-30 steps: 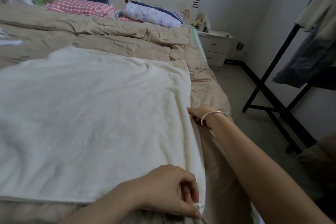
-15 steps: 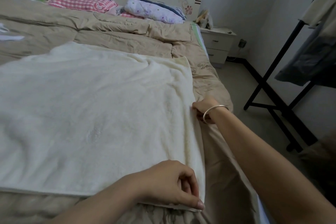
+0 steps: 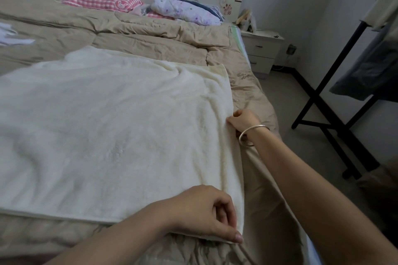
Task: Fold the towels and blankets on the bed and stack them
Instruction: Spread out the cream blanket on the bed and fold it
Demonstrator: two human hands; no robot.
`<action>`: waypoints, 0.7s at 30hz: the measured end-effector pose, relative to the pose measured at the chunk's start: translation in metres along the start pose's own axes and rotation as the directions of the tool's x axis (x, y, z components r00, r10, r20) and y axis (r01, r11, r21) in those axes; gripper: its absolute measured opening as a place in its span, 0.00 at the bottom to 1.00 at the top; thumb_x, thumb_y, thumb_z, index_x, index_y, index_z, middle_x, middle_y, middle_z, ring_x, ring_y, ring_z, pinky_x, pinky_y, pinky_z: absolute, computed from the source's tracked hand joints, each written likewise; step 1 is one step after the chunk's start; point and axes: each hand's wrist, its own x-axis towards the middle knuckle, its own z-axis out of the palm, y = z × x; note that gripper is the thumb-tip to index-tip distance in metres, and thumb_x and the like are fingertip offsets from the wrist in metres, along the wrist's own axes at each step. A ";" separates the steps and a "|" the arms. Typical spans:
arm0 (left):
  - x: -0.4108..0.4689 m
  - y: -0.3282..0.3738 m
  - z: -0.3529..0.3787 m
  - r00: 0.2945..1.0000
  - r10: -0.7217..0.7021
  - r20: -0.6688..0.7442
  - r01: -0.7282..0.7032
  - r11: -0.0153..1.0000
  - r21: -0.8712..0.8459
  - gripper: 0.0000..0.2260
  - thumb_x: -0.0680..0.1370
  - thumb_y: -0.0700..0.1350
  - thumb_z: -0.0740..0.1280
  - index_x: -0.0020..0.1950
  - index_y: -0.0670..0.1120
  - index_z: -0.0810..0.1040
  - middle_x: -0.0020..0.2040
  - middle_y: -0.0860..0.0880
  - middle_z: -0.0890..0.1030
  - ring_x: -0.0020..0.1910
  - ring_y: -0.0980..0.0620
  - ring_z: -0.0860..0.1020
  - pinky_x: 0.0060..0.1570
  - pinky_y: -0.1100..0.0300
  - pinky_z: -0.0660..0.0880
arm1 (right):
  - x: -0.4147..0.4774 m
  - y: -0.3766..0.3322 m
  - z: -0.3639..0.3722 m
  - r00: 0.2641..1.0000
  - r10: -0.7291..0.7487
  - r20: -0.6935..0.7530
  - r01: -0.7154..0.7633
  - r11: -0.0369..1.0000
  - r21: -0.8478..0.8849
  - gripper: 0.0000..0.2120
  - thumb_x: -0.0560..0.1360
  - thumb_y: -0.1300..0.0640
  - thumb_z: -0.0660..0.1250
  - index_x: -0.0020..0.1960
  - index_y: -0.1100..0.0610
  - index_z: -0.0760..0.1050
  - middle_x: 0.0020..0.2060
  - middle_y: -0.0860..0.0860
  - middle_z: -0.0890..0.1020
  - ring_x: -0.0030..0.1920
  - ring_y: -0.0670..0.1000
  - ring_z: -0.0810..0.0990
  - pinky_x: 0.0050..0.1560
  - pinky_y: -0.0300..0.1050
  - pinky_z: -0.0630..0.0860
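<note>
A large cream fleece blanket (image 3: 112, 135) lies spread flat on the tan quilt (image 3: 150, 43) of the bed. My left hand (image 3: 206, 215) pinches the blanket's near right corner, thumb on top and fingers curled. My right hand (image 3: 244, 120), with a silver bangle on the wrist, grips the blanket's right edge about halfway up. The far right corner (image 3: 217, 69) lies loose and slightly creased.
A pink checked pillow (image 3: 101, 2) and a rolled floral quilt (image 3: 185, 12) lie at the headboard. White cloth (image 3: 13, 36) shows at the far left. A white nightstand (image 3: 261, 51) and a black clothes rack (image 3: 329, 101) stand right of the bed, with bare floor between.
My right hand has slid farther up the blanket's right edge. My left hand keeps its pinch on the near corner, which has shifted slightly.
</note>
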 end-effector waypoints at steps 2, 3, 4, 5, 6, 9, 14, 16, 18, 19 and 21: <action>0.001 -0.001 0.001 1.000 -0.001 -0.006 0.001 1.000 -0.005 0.14 0.68 0.57 0.76 0.48 0.50 0.81 0.38 0.57 0.82 0.32 0.63 0.74 0.41 0.64 0.72 | 0.000 -0.001 0.000 1.000 -0.002 0.023 0.004 0.996 -0.093 0.10 0.72 0.53 0.65 0.42 0.58 0.80 0.41 0.55 0.84 0.43 0.57 0.82 0.47 0.47 0.79; 0.001 -0.001 0.001 1.000 -0.004 -0.007 0.004 1.000 -0.013 0.14 0.68 0.56 0.76 0.48 0.50 0.81 0.38 0.57 0.82 0.32 0.63 0.74 0.40 0.64 0.72 | 0.000 -0.001 0.000 0.998 0.012 0.058 -0.005 0.993 -0.117 0.12 0.73 0.52 0.65 0.45 0.60 0.80 0.43 0.56 0.83 0.44 0.58 0.82 0.47 0.46 0.78; 0.001 -0.001 0.002 1.000 -0.007 -0.004 0.007 1.000 -0.019 0.14 0.68 0.56 0.76 0.48 0.50 0.81 0.38 0.57 0.82 0.32 0.62 0.74 0.40 0.65 0.72 | -0.001 -0.001 0.000 0.996 0.018 0.084 -0.006 0.990 -0.142 0.14 0.75 0.51 0.64 0.47 0.61 0.80 0.44 0.56 0.82 0.46 0.57 0.81 0.47 0.45 0.76; 0.001 -0.001 0.002 1.000 -0.008 -0.003 0.008 1.000 -0.021 0.14 0.68 0.56 0.76 0.48 0.50 0.81 0.38 0.57 0.82 0.32 0.62 0.74 0.40 0.65 0.72 | -0.003 -0.002 0.000 0.995 0.012 0.094 0.004 0.986 -0.166 0.14 0.76 0.50 0.63 0.48 0.60 0.79 0.45 0.55 0.81 0.47 0.57 0.80 0.47 0.44 0.74; 0.001 -0.001 0.002 1.000 -0.005 -0.004 0.005 1.000 -0.018 0.14 0.68 0.56 0.77 0.48 0.50 0.81 0.38 0.57 0.82 0.32 0.63 0.74 0.39 0.66 0.72 | -0.005 -0.003 0.000 0.997 -0.010 0.081 0.025 0.982 -0.188 0.14 0.76 0.49 0.62 0.49 0.59 0.78 0.45 0.54 0.80 0.47 0.56 0.78 0.46 0.43 0.72; 0.000 -0.001 0.002 1.000 0.008 -0.015 -0.008 1.000 -0.005 0.14 0.68 0.55 0.77 0.47 0.50 0.81 0.38 0.57 0.82 0.31 0.63 0.73 0.39 0.66 0.71 | -0.007 -0.004 0.005 0.996 -0.084 0.016 0.085 0.977 -0.194 0.10 0.76 0.50 0.63 0.48 0.56 0.78 0.44 0.52 0.79 0.49 0.55 0.78 0.47 0.43 0.71; 0.000 0.000 0.003 1.000 0.014 -0.024 -0.014 1.000 0.013 0.13 0.69 0.54 0.77 0.47 0.50 0.81 0.38 0.57 0.81 0.31 0.63 0.73 0.39 0.66 0.71 | -0.004 -0.006 0.008 1.000 -0.015 0.026 0.012 0.995 0.103 0.10 0.75 0.52 0.65 0.39 0.58 0.78 0.37 0.52 0.78 0.42 0.53 0.75 0.43 0.41 0.69; 0.000 -0.001 0.003 1.000 0.014 -0.023 -0.014 1.000 0.016 0.13 0.68 0.54 0.77 0.47 0.50 0.81 0.39 0.56 0.82 0.31 0.64 0.73 0.40 0.66 0.72 | -0.001 -0.004 0.009 1.000 -0.008 -0.027 0.013 0.982 0.186 0.15 0.76 0.49 0.65 0.34 0.55 0.73 0.33 0.49 0.76 0.41 0.52 0.75 0.43 0.41 0.68; 0.000 0.000 0.002 1.000 0.019 -0.012 -0.018 1.000 0.022 0.14 0.68 0.54 0.77 0.48 0.50 0.80 0.41 0.55 0.83 0.32 0.63 0.74 0.41 0.65 0.73 | 0.000 -0.003 0.015 1.000 -0.025 -0.012 0.027 0.993 0.119 0.18 0.77 0.47 0.63 0.32 0.54 0.70 0.32 0.49 0.75 0.42 0.54 0.75 0.43 0.41 0.66; 0.000 0.000 0.001 1.000 0.023 0.003 -0.024 1.000 0.017 0.14 0.68 0.54 0.78 0.48 0.50 0.80 0.41 0.55 0.83 0.32 0.63 0.74 0.40 0.65 0.73 | 0.001 -0.002 0.017 0.999 -0.040 -0.011 0.041 0.998 0.057 0.18 0.78 0.47 0.62 0.32 0.54 0.70 0.33 0.51 0.76 0.44 0.56 0.76 0.43 0.42 0.66; -0.001 -0.001 -0.001 0.999 0.023 0.041 -0.022 1.000 -0.009 0.15 0.68 0.53 0.78 0.49 0.50 0.80 0.42 0.54 0.83 0.32 0.62 0.74 0.40 0.65 0.72 | 0.001 -0.003 0.010 0.992 -0.083 -0.093 0.079 0.996 -0.045 0.16 0.78 0.49 0.61 0.34 0.55 0.70 0.38 0.54 0.77 0.48 0.58 0.78 0.43 0.43 0.66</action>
